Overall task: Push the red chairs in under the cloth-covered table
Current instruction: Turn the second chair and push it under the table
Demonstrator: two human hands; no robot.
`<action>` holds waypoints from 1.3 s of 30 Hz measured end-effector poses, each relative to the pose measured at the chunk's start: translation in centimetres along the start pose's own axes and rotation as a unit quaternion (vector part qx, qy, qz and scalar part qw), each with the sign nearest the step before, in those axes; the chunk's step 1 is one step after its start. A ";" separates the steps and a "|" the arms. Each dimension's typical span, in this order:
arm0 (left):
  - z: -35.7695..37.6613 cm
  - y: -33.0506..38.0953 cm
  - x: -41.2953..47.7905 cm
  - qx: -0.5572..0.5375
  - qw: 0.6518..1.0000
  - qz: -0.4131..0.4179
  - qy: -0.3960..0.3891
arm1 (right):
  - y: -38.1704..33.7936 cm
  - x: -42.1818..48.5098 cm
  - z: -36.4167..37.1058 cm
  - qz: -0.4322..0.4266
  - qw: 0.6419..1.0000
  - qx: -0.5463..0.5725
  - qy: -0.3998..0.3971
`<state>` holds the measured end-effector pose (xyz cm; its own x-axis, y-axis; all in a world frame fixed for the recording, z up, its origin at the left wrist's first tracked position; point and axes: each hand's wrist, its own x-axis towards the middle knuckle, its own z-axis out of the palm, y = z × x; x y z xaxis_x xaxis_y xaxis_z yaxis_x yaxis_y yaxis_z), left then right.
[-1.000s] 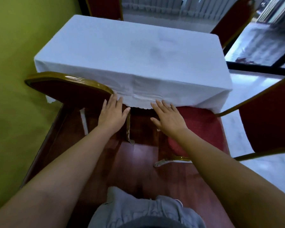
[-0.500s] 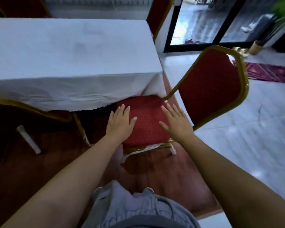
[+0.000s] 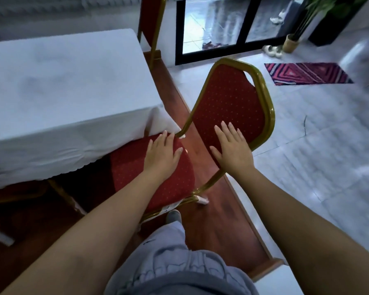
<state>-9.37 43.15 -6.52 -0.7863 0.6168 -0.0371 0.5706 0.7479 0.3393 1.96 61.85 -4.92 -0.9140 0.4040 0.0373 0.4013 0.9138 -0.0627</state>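
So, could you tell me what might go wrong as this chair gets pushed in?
The tablecloth already drapes over the red chair seat's inner edge, so pushing could bunch or drag it. The left hand and right hand are open and flat, gripping nothing, so they may slip. The seat sits angled at the corner and might snag.

Open white floor (image 3: 307, 158) lies to the right of the red chair (image 3: 232, 103), nothing standing on it until the patterned mat (image 3: 307, 73) far off. On the left the cloth-covered table (image 3: 62, 92) blocks the way, its hem draped over the inner edge of the seat. Both hands, left hand (image 3: 161, 155) and right hand (image 3: 231, 149), hover flat with fingers spread, 1 over the seat and 1 before the backrest, with bare wood floor in the gap between them.
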 end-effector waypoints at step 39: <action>5.8 26.2 14.3 -0.099 0.995 -0.017 0.027 | 17.5 26.0 -6.4 -0.187 0.943 0.264 -0.082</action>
<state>-4.31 72.97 -3.58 -0.8192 0.5735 -0.0027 0.4896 0.7019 0.5173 -14.40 88.59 1.32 -1.0000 0.0067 0.0030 0.0038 0.8253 -0.5647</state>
